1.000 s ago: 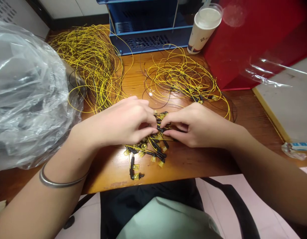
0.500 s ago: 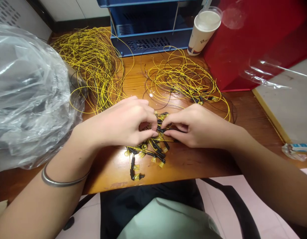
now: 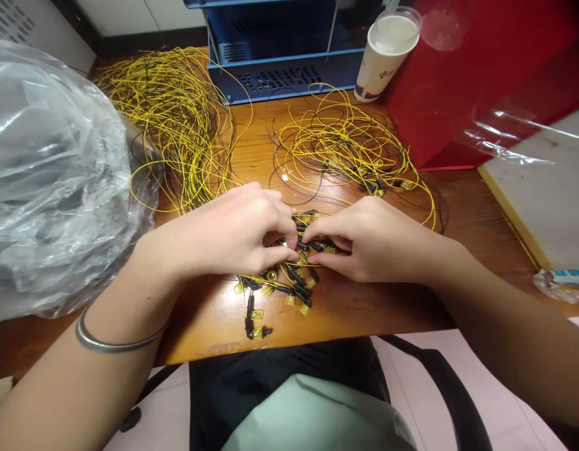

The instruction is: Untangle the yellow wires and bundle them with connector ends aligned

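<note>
The right hand (image 3: pixel 371 241), grip spread, is at the lamps (image 3: pixel 299 290) on the counter (image 3: pixel 364 310); I cannot tell the left hand's (image 3: pixel 245 232) grip. The logo (image 3: pixel 384 73) on the cup (image 3: pixel 384 53) is unreadable.

Got decent room over the bare wood of the table (image 3: pixel 387 307) on the near side of the right hand (image 3: pixel 371 241), plus a strip running back between the big left wire heap (image 3: pixel 181 119) and the looser right wire coil (image 3: pixel 350 147), minus a stray strand (image 3: pixel 252 109), then blocked by the blue rack (image 3: pixel 289 78). Can't swing out left without hitting the clear plastic bag (image 3: pixel 49 188), and pretty boxed in at back right by the paper cup (image 3: pixel 380 66) and big red thing (image 3: pixel 462 81).
</note>
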`<state>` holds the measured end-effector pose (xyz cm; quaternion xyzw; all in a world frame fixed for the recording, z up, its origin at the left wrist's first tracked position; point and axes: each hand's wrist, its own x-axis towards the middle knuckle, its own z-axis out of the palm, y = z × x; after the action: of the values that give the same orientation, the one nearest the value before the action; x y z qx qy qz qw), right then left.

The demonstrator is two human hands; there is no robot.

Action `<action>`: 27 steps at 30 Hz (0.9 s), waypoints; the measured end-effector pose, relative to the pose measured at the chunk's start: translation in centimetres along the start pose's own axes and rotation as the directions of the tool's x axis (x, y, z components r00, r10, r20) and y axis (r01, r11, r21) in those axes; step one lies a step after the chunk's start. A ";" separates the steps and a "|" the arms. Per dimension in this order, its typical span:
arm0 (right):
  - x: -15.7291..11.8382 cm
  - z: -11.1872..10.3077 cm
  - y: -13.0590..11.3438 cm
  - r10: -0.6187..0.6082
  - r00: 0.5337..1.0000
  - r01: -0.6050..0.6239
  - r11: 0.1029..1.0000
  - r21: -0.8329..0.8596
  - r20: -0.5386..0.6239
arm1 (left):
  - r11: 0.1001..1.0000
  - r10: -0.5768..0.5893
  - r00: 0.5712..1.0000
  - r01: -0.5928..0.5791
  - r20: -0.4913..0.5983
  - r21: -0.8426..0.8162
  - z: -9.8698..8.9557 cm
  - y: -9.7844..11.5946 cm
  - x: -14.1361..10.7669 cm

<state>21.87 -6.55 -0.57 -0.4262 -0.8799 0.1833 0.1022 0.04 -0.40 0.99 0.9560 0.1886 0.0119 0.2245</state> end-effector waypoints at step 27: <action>-0.2 -0.2 0.7 -0.175 0.940 0.178 0.984 -0.017 -0.294 | 0.990 0.033 0.967 0.002 -0.253 0.138 -0.2 -0.2 -0.3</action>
<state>22.55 -6.32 -0.69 -0.3677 -0.8886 0.1125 0.2501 -0.32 -0.30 1.07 0.9611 0.2088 0.1235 0.1320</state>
